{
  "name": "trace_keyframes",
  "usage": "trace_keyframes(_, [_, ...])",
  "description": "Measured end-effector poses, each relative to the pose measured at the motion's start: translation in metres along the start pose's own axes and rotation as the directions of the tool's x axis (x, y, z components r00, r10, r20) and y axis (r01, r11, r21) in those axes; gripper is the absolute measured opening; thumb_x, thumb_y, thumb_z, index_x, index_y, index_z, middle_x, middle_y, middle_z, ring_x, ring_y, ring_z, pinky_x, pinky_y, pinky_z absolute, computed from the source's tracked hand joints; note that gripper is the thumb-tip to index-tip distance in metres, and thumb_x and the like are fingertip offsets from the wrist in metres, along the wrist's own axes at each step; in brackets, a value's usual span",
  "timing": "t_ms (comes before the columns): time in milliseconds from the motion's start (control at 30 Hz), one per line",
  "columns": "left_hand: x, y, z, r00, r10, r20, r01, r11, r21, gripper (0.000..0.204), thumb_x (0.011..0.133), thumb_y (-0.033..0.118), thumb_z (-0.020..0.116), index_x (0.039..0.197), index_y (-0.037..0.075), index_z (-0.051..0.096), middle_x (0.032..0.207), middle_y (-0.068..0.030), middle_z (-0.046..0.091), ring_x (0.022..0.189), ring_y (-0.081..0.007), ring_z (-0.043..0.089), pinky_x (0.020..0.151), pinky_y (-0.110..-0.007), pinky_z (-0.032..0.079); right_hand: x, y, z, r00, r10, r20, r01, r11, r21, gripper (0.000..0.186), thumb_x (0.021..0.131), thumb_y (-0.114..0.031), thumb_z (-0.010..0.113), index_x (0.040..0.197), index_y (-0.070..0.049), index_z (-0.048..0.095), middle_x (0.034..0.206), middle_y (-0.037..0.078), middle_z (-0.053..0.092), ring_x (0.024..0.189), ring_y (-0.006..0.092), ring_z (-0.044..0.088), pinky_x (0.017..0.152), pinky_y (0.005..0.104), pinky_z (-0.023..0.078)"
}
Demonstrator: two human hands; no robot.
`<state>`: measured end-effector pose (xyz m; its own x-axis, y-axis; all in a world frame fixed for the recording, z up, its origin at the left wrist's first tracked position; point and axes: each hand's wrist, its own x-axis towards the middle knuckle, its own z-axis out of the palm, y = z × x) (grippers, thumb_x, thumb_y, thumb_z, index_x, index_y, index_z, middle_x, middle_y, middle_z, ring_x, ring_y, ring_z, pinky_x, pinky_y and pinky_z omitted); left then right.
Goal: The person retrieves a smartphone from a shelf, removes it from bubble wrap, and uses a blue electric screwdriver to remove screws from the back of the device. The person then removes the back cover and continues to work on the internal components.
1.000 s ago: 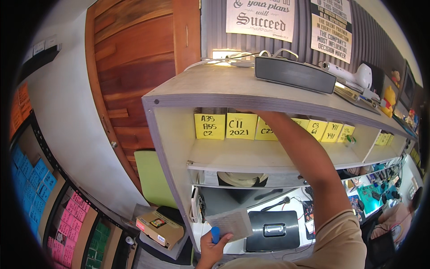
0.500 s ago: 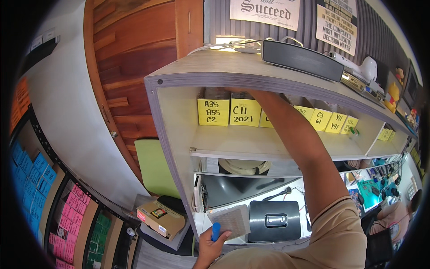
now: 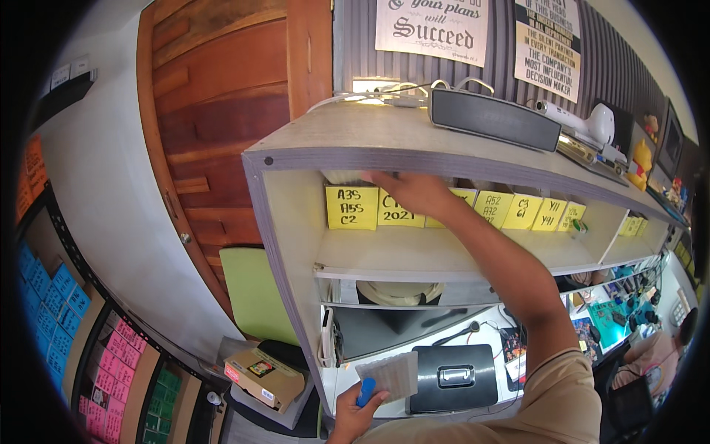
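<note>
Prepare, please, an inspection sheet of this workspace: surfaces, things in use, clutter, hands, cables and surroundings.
Surfaces: shelf bears yellow boxes; white desk below bears black case.
Things in use: translucent sheet, blue cylinder.
Clutter: carton near green chair; speaker on the unit's top.
Left hand: holds translucent sheet and blue cylinder.
Right hand: at the boxes toward the left end; grip unclear.
Cables: white cables beside speaker.
Surroundings: wooden door left, another person right.

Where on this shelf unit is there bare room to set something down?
Bare: the shelf board strip between the yellow boxes and its front edge; also the unit's top near its front left corner, left of the grey speaker. Crowded: the row of boxes, with the right hand at its left part.
</note>
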<state>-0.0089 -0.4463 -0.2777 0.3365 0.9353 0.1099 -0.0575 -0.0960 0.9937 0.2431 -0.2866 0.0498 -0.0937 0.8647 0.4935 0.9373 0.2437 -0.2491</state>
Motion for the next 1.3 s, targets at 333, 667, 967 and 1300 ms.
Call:
trace_keyframes(333, [0.005, 0.013, 0.003, 0.995, 0.023, 0.093, -0.028, 0.998, 0.052, 0.024, 0.095, 0.018, 0.082, 0.111, 0.0, 0.076, 0.098, -0.0105, 0.078, 0.089, -0.0182, 0.07, 0.084, -0.035, 0.056, -0.056, 0.066, -0.022, 0.789, -0.552, -0.271, 0.516, 0.834, -0.196, 0.06, 0.082, 0.015, 0.063, 0.13, -0.016, 0.078, 0.124, 0.013, 0.075, 0.112, 0.0304, 0.072, 0.099, 0.0363, 0.055])
trace_keyframes(667, [0.002, 0.024, 0.007, 0.999, 0.022, 0.026, -0.022, 1.0, -0.015, 0.029, 0.093, 0.018, 0.084, 0.113, -0.002, 0.076, 0.101, -0.0126, 0.08, 0.092, -0.0206, 0.073, 0.087, -0.036, 0.057, -0.041, 0.118, 0.003, 0.962, 0.102, -0.254, -0.075, 0.991, 0.114, 0.031, 0.1, -0.018, 0.06, 0.127, -0.007, 0.071, 0.122, 0.022, 0.073, 0.112, 0.0409, 0.069, 0.095, 0.0467, 0.055])
trace_keyframes(967, [0.004, 0.005, -0.006, 0.976, 0.212, 0.038, -0.215, 0.968, 0.127, 0.026, 0.091, 0.012, 0.084, 0.109, -0.005, 0.076, 0.108, -0.0136, 0.077, 0.096, -0.0194, 0.072, 0.086, -0.032, 0.057, -0.13, 0.045, -0.031, 0.748, -0.411, -0.521, 0.488, 0.873, 0.012, 0.029, 0.093, 0.001, 0.065, 0.121, -0.003, 0.073, 0.115, 0.019, 0.076, 0.104, 0.0343, 0.073, 0.093, 0.0408, 0.056])
trace_keyframes(1300, [0.015, 0.049, -0.004, 0.971, -0.233, 0.056, 0.238, 0.963, -0.128, 0.033, 0.094, 0.02, 0.08, 0.118, 0.0, 0.069, 0.083, 0.0039, 0.063, 0.069, -0.0047, 0.055, 0.058, -0.024, 0.041, -0.229, -0.002, 0.004, 0.991, 0.133, 0.024, -0.123, 0.811, 0.572, 0.039, 0.096, 0.0, 0.067, 0.135, 0.006, 0.065, 0.115, 0.009, 0.076, 0.105, 0.0122, 0.069, 0.096, 0.0291, 0.053])
